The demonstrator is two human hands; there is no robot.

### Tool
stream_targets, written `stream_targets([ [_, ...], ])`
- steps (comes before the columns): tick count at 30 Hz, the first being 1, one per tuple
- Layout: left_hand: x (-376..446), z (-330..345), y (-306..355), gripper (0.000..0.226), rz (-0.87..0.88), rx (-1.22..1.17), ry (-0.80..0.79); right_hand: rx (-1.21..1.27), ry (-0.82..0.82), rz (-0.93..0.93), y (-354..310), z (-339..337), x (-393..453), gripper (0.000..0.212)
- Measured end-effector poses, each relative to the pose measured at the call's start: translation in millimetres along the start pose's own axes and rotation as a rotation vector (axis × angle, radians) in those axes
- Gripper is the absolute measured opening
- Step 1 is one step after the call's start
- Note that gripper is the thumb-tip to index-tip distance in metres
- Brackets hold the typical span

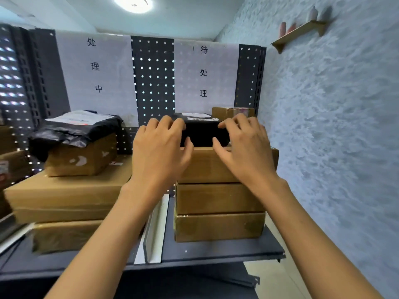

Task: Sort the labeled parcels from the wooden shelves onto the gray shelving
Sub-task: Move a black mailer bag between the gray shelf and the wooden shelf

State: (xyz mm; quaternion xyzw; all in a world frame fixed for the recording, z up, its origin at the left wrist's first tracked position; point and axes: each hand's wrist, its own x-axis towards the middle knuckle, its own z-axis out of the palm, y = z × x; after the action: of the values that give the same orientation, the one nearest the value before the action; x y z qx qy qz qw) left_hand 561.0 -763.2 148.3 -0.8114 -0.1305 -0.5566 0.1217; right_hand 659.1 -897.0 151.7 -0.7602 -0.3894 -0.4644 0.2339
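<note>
Black parcel (pixel 204 134) label blurred, sides behind fingers (pixel 166 123)

A small black parcel (pixel 204 132) with a white label on its top sits level on the uppermost of three stacked brown cardboard boxes (pixel 218 199), right side of the gray shelf (pixel 226 251), below the paper sign (pixel 205 72) reading 待处理. Behind it sits a smaller brown box (pixel 228 112), against the pegboard back. Left of the divider, more brown boxes are piled, a black poly mailer (pixel 71 128) with a white label draped on top.
</note>
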Motion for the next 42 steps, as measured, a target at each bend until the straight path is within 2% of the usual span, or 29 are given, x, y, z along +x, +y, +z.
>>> stream_targets([
  [6, -75, -58, -39, 0.021, -0.03, 0.16, -0.105, 0.077, -0.067, -0.097, -65, -5, -58, 0.025],
  [10, -126, -105, -76, 0.018, -0.064, 0.255, -0.184, 0.168, -0.102, -0.128, -125, 0, -87, 0.031],
  [14, -165, -152, -116, 0.018, -0.112, 0.363, -0.254, 0.29, -0.11, -0.185, -191, 4, -106, 0.026],
  [18, -193, -200, -160, 0.023, -0.188, 0.479, -0.299, 0.415, -0.116, -0.254, -261, 5, -110, 0.025],
  [22, -217, -247, -212, 0.017, -0.258, 0.582, -0.282, 0.544, -0.136, -0.335, -340, 7, -109, 0.025],
  [28, -260, -329, -314, 0.018, -0.398, 0.695, -0.241, 0.706, -0.092, -0.47, -490, 18, -101, 0.024],
  [36, -320, -462, -482, 0.017, -0.502, 0.929, -0.262, 0.924, -0.073, -0.585, -746, 31, -103, 0.021],
  [42, -371, -538, -591, 0.018, -0.62, 1.029, -0.3, 1.048, -0.171, -0.651, -907, 42, -115, 0.024],
])
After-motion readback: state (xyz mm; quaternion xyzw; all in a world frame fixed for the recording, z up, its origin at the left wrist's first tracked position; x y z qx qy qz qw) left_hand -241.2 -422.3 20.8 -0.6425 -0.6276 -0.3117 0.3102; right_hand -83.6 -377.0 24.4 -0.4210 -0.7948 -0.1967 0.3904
